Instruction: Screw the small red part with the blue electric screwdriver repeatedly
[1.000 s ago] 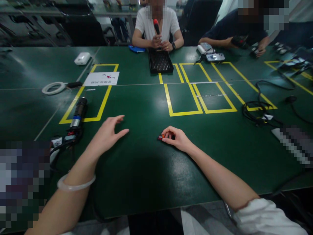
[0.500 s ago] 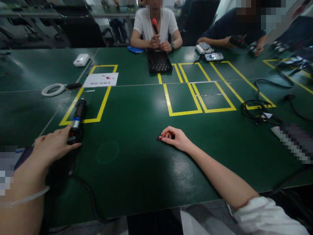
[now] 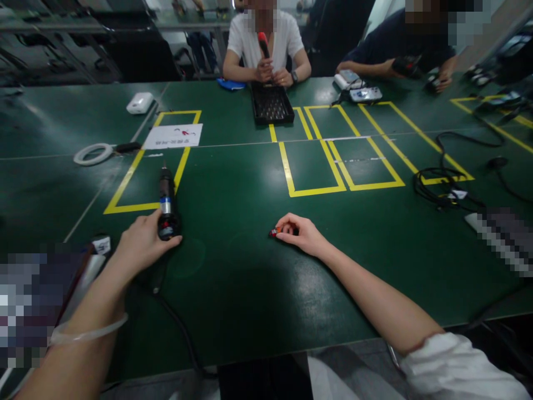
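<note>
At the left, my left hand (image 3: 145,236) is closed around the lower part of an electric screwdriver (image 3: 166,194). The tool is black with a blue and silver band; its thin bit points away from me, and a black cord trails from its near end. My right hand (image 3: 300,233) rests on the green table (image 3: 241,278) near the middle, thumb and fingers pinched together. Between the fingertips sits a small red and orange piece (image 3: 273,231), mostly hidden and too small to name.
Yellow tape frames mark the table, with a printed white sheet (image 3: 174,136) on the left one. A white tape ring (image 3: 94,154) lies farther left. Across from me, a person holds a red-tipped tool over a black tray (image 3: 272,105). Coiled black cable (image 3: 437,189) lies right.
My left hand has moved right with the electric screwdriver, and its cord has shifted along. The thin bit now shows at the tip. My right hand has stayed in place.
</note>
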Demonstrator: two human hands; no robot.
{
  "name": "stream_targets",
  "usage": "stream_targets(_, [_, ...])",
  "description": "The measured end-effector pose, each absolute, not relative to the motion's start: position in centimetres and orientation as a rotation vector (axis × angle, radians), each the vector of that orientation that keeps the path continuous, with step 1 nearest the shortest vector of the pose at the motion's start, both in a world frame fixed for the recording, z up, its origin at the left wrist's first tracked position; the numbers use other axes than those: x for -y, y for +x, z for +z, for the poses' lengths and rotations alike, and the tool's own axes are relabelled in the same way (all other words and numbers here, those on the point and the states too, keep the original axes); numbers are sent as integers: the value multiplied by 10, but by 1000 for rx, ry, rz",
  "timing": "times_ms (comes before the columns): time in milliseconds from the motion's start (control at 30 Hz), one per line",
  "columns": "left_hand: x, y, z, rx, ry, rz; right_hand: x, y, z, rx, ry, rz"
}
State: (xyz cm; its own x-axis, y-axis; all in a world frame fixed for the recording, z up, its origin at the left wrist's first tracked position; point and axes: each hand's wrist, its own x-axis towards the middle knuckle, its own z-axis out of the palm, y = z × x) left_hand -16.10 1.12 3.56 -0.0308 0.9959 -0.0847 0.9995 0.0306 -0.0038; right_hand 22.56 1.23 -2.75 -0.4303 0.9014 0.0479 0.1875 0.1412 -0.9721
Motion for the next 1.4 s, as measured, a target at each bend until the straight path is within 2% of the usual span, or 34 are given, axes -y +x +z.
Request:
stream_targets(100, [-6,-125,30,-2145,2223,-125,-12,226,-28,1723,-1047,1342])
stream_targets(233, [0,-75,23,-1978,2339,33,-12,225,-28,1688,-1031,1330])
stream_targets(567, [9,26,12,-1694,2485,314,-15,228,-30,1702,-1094,1087])
stream_targets(967, [11,35,9,-1666,2440,369,-14,230,-27,1932,-1109,845])
stream_targets(1233, [13,35,8,-1679,2447,349,-12,229,-24,1874,-1165,1005])
stream_targets(1400, [8,45,11,-1787,2464,287,-13,231,-27,1891,-1158,952])
